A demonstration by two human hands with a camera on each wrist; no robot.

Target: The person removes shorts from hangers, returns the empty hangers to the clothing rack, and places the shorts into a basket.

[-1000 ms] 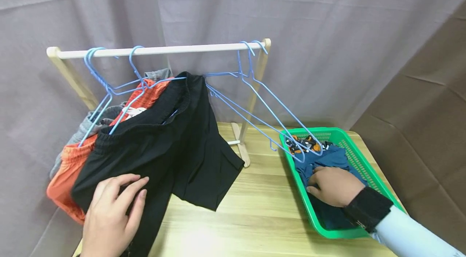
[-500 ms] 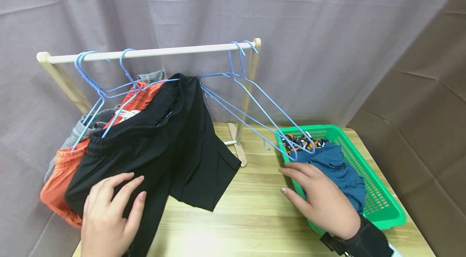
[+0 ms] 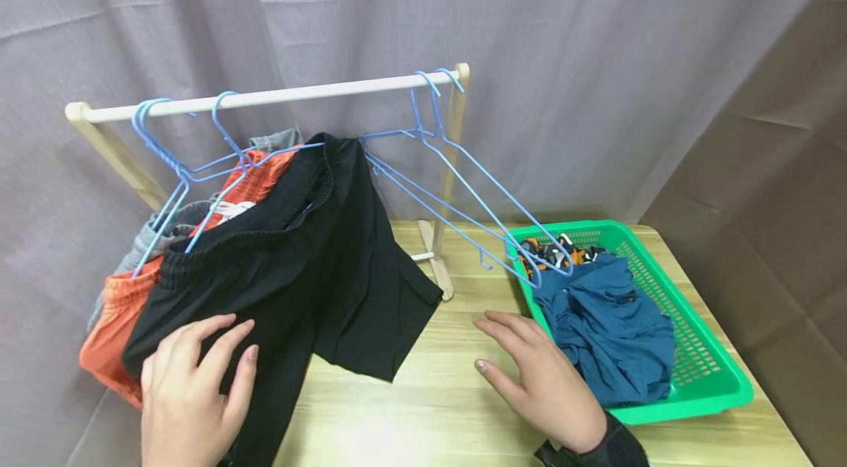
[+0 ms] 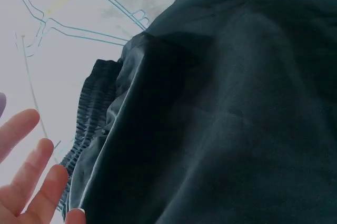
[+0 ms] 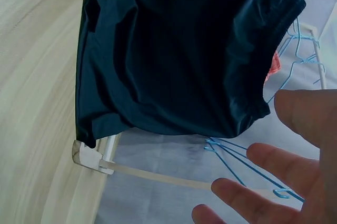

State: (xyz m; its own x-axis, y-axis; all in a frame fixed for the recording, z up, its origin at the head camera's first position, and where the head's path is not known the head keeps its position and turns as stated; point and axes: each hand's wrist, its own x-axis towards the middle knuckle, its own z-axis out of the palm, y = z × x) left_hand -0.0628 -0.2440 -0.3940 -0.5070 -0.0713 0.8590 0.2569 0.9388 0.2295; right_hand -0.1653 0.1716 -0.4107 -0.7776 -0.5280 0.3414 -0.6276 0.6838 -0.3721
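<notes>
A pair of black shorts [image 3: 284,261] hangs by its waistband on a blue hanger [image 3: 228,130] at the left of the rack. In front of its lower left part is my left hand [image 3: 192,386], fingers apart and slightly bent, holding nothing. In the left wrist view these fingertips [image 4: 55,179] show beside the gathered waistband. My right hand [image 3: 539,386] hovers over the table, just left of the green basket [image 3: 717,379], with loose spread fingers and nothing in them. Inside the basket lies a crumpled dark blue garment [image 3: 612,334], with a black, orange and white patterned cloth [image 3: 562,250] behind it.
Orange shorts [image 3: 122,327] and a grey garment [image 3: 142,235] hang behind the black shorts. Two bare blue hangers [image 3: 486,184] at the rack's right end reach over the basket's near-left rim. The white rail [image 3: 317,91] spans wooden posts before a grey curtain [image 3: 562,26].
My right hand has come up out of the basket, off the blue garment, and moved left over the table. My left hand has stayed by the black shorts.
</notes>
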